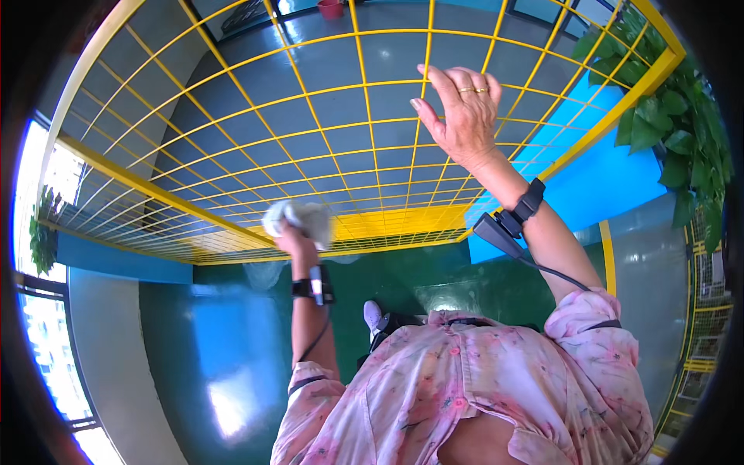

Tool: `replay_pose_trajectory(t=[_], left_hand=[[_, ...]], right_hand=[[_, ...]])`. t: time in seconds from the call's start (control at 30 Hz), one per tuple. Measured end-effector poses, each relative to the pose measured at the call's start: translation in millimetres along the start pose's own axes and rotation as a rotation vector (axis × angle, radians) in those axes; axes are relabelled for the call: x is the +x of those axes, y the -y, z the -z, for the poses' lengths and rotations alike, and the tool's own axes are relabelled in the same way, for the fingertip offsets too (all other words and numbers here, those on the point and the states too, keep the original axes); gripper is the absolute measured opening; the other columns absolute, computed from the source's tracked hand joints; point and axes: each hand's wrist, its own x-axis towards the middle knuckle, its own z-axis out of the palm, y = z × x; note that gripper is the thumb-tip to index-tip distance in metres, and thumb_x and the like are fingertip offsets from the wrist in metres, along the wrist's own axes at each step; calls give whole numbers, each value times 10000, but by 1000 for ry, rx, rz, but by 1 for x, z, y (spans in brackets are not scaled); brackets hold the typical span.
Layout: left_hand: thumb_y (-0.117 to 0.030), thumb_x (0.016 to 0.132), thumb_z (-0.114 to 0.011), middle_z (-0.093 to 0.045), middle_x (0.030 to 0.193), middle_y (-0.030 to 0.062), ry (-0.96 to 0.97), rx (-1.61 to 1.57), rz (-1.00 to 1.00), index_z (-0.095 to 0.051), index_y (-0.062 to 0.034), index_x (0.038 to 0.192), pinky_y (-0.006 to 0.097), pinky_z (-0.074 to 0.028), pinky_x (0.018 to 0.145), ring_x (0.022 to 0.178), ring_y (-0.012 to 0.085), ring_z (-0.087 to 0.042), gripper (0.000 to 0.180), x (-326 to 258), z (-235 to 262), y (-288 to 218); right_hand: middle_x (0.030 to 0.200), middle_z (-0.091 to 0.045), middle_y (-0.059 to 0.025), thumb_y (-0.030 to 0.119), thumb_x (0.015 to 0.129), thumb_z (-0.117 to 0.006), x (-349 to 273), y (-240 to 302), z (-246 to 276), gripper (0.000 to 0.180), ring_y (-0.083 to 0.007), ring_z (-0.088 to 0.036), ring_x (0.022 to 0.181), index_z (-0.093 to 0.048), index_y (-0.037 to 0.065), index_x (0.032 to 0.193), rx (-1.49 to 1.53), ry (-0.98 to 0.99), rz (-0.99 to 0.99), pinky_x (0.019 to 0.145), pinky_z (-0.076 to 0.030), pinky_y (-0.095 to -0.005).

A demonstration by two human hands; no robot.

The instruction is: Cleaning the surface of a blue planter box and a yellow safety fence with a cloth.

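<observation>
A yellow wire mesh fence [370,122] stands upright in front of me, with a solid yellow strip along its bottom. My left hand [293,239] is closed on a white cloth [316,221], low at the mesh beside a yellow frame post; the cloth is slightly blurred. Higher up, my right hand [463,108] rests at the mesh with its fingers loosely bent and spread, holding nothing that shows. A ring is on one of its fingers. Both wrists carry black straps with small devices and cables.
Blue panels [558,186] and leafy green plants [666,124] border the fence on the right. Windows [46,333] and a pale pillar [108,341] are on the left. A glossy green floor [232,318] lies below. Beyond the mesh stands a red bucket [331,8].
</observation>
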Motion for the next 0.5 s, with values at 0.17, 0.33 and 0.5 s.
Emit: replay_pose_trajectory(t=[0.17,0.33,0.5], left_hand=[[-19,751,-572,-595,985,170,-124,-194,-96,-488,68,1098,361,-509,724,816,239,-595,368,-30,-32,-43],[-146,794,-598,-533,1143,103,99,157,-115,-419,-40,1241,357,-453,864,994,248,-547,494,-151,-89,27],[-137,739,-646,-578,1076,109,682,521,130,-469,-24,1210,347,-459,811,906,198,-570,515,-236,-88,93]], right_hand=[[906,-519,-9,296,733,-674,2,8,2,433,-199,-496,888,-554,180,1132,48,-33,4,849,-304,-382],[915,-517,-1,284,715,-685,-4,-13,3,441,-192,-494,894,-555,181,1124,-24,-20,-10,857,-307,-381],[922,-504,-24,309,732,-673,6,15,1,414,-203,-487,932,-548,146,1092,34,-16,-2,872,-321,-405]])
